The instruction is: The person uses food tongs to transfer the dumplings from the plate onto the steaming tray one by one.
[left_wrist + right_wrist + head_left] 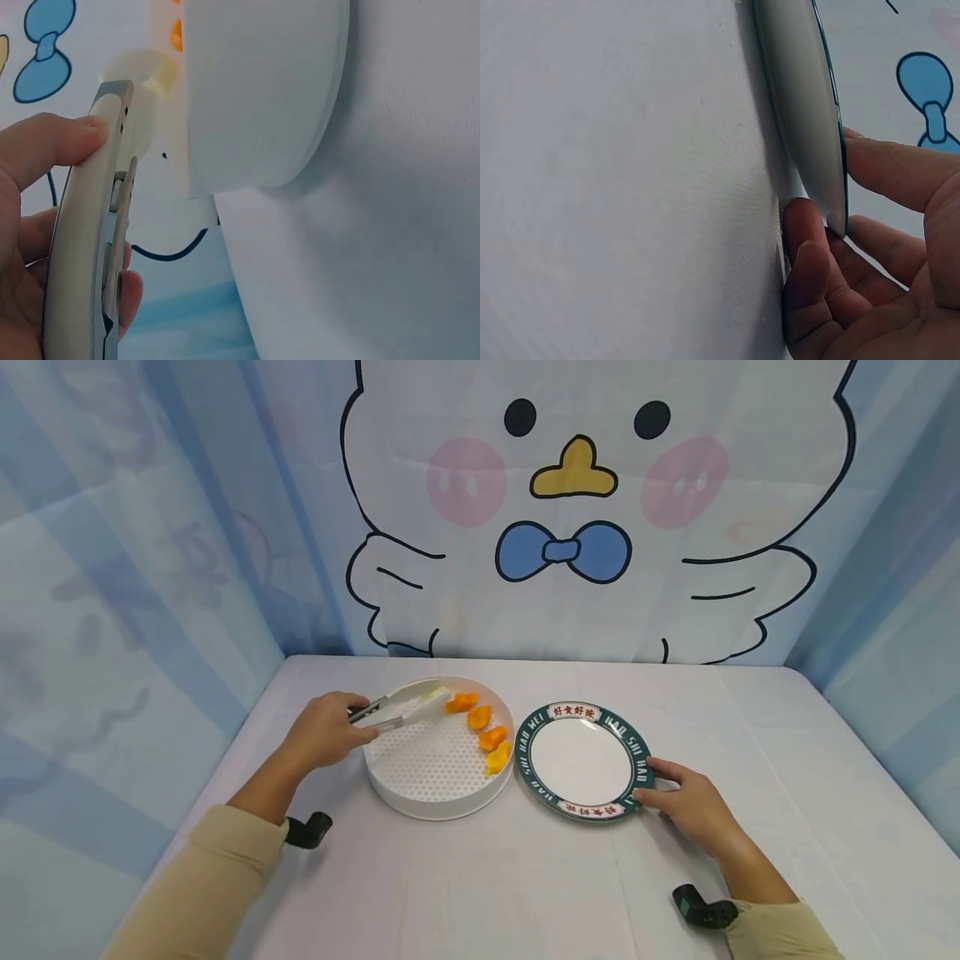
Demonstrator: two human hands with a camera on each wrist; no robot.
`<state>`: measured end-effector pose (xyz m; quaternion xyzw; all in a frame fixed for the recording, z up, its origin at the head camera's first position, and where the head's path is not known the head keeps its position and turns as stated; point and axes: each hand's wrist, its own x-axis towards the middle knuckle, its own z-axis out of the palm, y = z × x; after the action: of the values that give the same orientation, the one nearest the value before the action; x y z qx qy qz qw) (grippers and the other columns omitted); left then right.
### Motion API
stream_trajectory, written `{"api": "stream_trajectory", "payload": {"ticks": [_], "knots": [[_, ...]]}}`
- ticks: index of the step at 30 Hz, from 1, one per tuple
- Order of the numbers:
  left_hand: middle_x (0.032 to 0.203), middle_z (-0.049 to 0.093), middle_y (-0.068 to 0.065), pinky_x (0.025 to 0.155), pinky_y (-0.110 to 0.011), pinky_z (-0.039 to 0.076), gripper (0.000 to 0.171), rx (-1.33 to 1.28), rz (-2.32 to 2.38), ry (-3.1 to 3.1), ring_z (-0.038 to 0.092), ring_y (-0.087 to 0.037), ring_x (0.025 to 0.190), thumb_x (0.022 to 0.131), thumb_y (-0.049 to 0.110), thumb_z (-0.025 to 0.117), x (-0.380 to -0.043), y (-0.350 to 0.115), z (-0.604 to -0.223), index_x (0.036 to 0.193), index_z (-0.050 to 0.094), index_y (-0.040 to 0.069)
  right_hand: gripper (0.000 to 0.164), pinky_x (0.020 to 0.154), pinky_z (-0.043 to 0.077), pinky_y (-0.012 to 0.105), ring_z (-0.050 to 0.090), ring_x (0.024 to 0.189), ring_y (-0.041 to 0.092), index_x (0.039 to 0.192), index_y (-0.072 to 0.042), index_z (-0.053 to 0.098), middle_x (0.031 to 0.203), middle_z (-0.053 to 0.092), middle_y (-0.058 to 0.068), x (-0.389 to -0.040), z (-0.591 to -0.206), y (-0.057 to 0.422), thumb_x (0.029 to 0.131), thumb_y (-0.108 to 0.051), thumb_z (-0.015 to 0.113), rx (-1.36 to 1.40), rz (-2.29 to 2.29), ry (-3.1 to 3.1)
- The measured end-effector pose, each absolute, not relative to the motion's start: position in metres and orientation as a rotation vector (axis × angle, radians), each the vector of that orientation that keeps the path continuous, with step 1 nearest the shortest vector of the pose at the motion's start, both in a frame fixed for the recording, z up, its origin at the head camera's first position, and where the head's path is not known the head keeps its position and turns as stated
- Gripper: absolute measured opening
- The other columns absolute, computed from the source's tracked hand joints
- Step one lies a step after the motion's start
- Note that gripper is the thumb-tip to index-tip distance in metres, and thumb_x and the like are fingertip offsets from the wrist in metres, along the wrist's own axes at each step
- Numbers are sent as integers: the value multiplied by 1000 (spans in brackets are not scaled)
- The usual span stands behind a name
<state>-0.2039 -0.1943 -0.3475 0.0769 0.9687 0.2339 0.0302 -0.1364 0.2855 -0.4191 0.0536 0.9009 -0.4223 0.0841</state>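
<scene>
My left hand [327, 731] grips a pair of tongs [79, 225] with metal handles and whitish ends, reaching over the left side of a round white basket [442, 810] with a perforated floor. A small pale yellow piece [434, 694] shows at the tong ends. Along the basket's right side lie several orange pieces [492, 738] and a yellow one [498, 758]. With my right hand [693, 806] I hold the right edge of a white plate [581, 762] with a green lettered rim. In the right wrist view, the thumb is over the plate's edge and fingers are beneath it.
Basket and plate stand side by side on a white-covered table [510, 885]. Behind the far edge hangs a cloth [465, 585] printed with a cartoon face and blue bow tie. Blue and white curtains [112, 610] flank both sides.
</scene>
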Motion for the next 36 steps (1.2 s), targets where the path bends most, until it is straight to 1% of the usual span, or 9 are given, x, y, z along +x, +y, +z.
{"api": "stream_trajectory", "payload": {"ticks": [2,7,13,20,25,33,36], "knots": [[132,57,-28,89,-50,48,54,226,704,2994,57,-37,111,90,24,73,-205,-194,-349,132,60,-7,77,73,52,31,57,102,31,150,5,37,150,39,30,-137,-419,285,91,-28,73,163,-1257,2689],[132,58,-27,94,-52,47,55,203,683,2993,56,-39,116,89,24,73,-209,-189,-352,132,59,-8,77,73,52,31,61,88,23,151,6,36,150,39,30,-137,-418,285,91,-27,73,162,-1268,2683],[134,57,-26,99,-53,44,57,170,662,2974,53,-41,122,90,25,73,-215,-183,-354,134,58,-8,77,73,52,31,60,90,23,151,5,36,150,39,30,-137,-419,285,91,-28,73,154,-1269,2685],[132,58,-25,97,-51,46,58,132,675,2962,54,-39,119,90,26,73,-218,-180,-356,134,57,-8,76,71,52,30,60,86,22,149,6,38,148,41,30,-137,-420,285,91,-27,73,132,-1273,2698],[132,58,-26,95,-51,46,60,118,693,2956,55,-38,116,90,27,73,-219,-181,-355,135,56,-8,76,71,52,30,60,89,23,149,6,37,148,41,31,-138,-420,286,91,-27,73,133,-1278,2695],[135,56,-26,97,-51,46,62,113,727,2949,54,-37,118,90,28,73,-214,-176,-348,138,54,-7,77,72,52,31,58,94,27,150,6,37,149,40,30,-137,-420,286,91,-28,73,154,-1260,2690],[136,55,-26,97,-51,46,63,124,732,2952,53,-38,120,89,29,74,-211,-175,-346,138,54,-6,77,72,52,31,56,100,29,150,6,36,149,39,30,-137,-420,286,91,-28,73,152,-1260,2692]]}}
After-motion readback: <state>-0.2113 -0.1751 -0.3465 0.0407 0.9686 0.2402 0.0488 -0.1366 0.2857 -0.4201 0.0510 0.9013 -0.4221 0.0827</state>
